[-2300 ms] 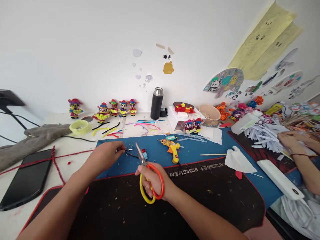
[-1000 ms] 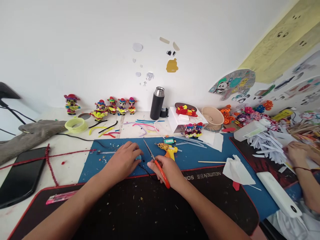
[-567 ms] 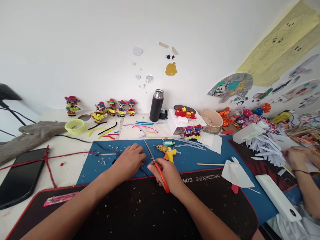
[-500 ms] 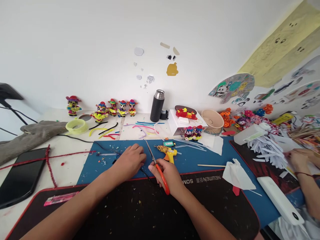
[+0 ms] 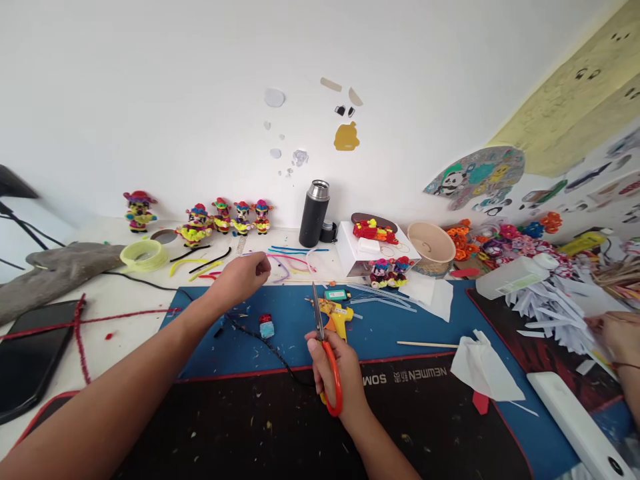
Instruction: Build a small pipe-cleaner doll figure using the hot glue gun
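Observation:
My left hand [image 5: 245, 277] is over the back edge of the blue mat, beside a purple pipe cleaner [image 5: 281, 269]. Its fingers are loosely bent and apart, with nothing visible in them; their tips are partly hidden. My right hand [image 5: 340, 363] grips scissors [image 5: 334, 383] by their orange handles, blades pointing up and away. A small red and light-blue fuzzy piece [image 5: 267, 327] lies on the blue mat between my hands. Just beyond the right hand rests a yellow glue gun [image 5: 337, 317]. Pink and blue pipe cleaners [image 5: 300, 251] lie farther back.
Several pipe-cleaner dolls [image 5: 195, 225] stand along the wall. A black flask [image 5: 314, 217], a white box [image 5: 350, 257] and a beige bowl [image 5: 433, 247] are behind the mat. A phone [image 5: 33, 360] lies left. A black cable [image 5: 273, 347] crosses the mat. Another person's arm [image 5: 623, 347] shows at right.
My left hand has moved up and left from the mat toward the pipe cleaners, uncovering the red and blue piece. My right hand with the scissors has shifted slightly right and down.

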A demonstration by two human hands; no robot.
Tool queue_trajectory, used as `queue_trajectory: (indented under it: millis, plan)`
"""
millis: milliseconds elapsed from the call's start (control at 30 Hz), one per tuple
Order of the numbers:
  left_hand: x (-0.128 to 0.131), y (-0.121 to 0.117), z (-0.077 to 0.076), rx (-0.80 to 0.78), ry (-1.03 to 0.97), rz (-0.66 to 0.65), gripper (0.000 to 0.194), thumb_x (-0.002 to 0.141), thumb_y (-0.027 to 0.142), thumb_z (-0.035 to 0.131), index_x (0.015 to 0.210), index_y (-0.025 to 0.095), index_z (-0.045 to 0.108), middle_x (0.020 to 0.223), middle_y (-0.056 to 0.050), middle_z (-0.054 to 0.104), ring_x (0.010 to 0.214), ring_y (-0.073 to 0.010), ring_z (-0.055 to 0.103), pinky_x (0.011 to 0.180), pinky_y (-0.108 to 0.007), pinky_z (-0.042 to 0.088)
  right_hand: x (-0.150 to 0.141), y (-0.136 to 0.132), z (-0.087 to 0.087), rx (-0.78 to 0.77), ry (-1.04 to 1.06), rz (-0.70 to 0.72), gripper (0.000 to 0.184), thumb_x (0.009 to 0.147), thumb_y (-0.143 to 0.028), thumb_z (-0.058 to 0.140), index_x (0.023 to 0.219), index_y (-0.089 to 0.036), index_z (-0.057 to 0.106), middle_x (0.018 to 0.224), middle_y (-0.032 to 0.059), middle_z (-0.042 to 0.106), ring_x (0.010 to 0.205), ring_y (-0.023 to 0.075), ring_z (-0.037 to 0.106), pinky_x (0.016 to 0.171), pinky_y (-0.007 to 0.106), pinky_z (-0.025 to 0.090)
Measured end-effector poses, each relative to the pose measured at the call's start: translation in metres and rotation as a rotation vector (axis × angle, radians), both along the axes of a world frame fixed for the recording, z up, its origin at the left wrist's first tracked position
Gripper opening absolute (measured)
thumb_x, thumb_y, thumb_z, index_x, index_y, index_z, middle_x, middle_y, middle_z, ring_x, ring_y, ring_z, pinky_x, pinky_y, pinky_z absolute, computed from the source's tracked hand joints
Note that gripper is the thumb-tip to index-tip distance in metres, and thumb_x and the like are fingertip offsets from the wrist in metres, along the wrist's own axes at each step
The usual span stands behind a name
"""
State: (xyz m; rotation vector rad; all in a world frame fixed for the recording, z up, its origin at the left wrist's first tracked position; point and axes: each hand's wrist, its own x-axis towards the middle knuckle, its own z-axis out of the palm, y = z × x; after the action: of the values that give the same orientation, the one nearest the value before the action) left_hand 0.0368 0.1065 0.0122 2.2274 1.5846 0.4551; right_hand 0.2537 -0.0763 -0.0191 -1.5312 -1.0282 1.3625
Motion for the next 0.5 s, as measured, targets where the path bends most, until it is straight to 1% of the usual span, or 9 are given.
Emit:
queue_trajectory:
  millis: [67, 133, 300, 400, 500]
  plan:
    - [0.003, 0.012, -0.005, 0.0, 0.005, 0.008, 0.029, 0.088, 0.027, 0.052, 0.106, 0.022, 0.074, 0.093, -0.005, 0.081, 0.086, -0.0252, 0.074, 0.073, -0.032, 0.051, 0.001, 0.0, -0.004, -0.005, 0.01, 0.007, 0.071, 0.084, -0.083, 0.064, 0.109, -0.017, 0.067, 0.048, -0.0074, 0.047, 0.036, 0.0112, 0.041, 0.037, 0.022, 0.035]
    - [0.006, 0.022, -0.011, -0.001, 0.031, 0.013, 0.035, 0.088, 0.025, 0.051, 0.112, 0.022, 0.077, 0.095, -0.006, 0.083, 0.087, -0.0264, 0.076, 0.076, -0.033, 0.052, 0.001, -0.001, -0.007, -0.002, 0.018, 0.008, 0.071, 0.085, -0.083, 0.063, 0.11, -0.017, 0.067, 0.049, -0.0072, 0.047, 0.037, 0.0113, 0.042, 0.038, 0.022, 0.036]
    - [0.013, 0.037, -0.027, 0.024, 0.097, -0.012, 0.034, 0.089, 0.023, 0.052, 0.1, 0.022, 0.085, 0.112, -0.011, 0.084, 0.106, -0.0325, 0.075, 0.093, -0.038, 0.054, 0.003, -0.003, -0.009, -0.005, 0.007, 0.024, 0.069, 0.087, -0.083, 0.062, 0.109, -0.018, 0.068, 0.049, -0.0065, 0.046, 0.037, 0.0115, 0.042, 0.038, 0.022, 0.035]
    - [0.015, 0.043, -0.033, 0.043, 0.133, -0.026, 0.035, 0.091, 0.022, 0.052, 0.101, 0.021, 0.085, 0.112, -0.013, 0.083, 0.109, -0.0341, 0.074, 0.096, -0.04, 0.054, 0.003, -0.002, -0.009, -0.009, 0.004, 0.036, 0.069, 0.087, -0.083, 0.062, 0.109, -0.018, 0.068, 0.05, -0.0065, 0.046, 0.037, 0.0111, 0.041, 0.038, 0.022, 0.034]
    - [0.018, 0.046, -0.035, 0.06, 0.17, -0.046, 0.034, 0.093, 0.022, 0.053, 0.101, 0.021, 0.085, 0.11, -0.014, 0.083, 0.109, -0.0339, 0.073, 0.096, -0.039, 0.053, 0.003, -0.002, -0.011, -0.017, 0.001, 0.034, 0.069, 0.087, -0.084, 0.061, 0.109, -0.018, 0.068, 0.05, -0.0063, 0.046, 0.037, 0.0111, 0.041, 0.038, 0.022, 0.034]
